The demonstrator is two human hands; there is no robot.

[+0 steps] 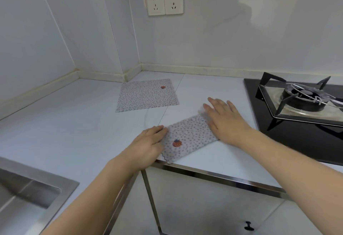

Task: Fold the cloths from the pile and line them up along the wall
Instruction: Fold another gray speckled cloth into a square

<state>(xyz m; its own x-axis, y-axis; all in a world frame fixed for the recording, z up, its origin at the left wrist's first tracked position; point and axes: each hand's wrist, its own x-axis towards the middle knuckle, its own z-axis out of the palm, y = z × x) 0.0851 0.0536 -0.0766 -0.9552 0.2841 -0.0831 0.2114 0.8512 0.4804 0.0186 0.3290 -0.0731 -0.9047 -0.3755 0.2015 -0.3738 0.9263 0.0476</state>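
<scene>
A dotted grey cloth (187, 138) with a small orange patch lies folded into a strip near the front edge of the white counter. My left hand (148, 142) rests on the strip's left end, fingers on the fabric. Flat and with fingers spread, my right hand (222, 118) presses on the strip's right end, which looks blurred. A second dotted cloth (146, 95) lies spread flat farther back, close to the wall corner.
A black gas hob (297, 123) with a burner stand fills the right side. A steel sink (27, 194) sits at the lower left. Two wall sockets (164, 2) hang above the counter (74, 119). Cabinet doors are below the counter's metal edge.
</scene>
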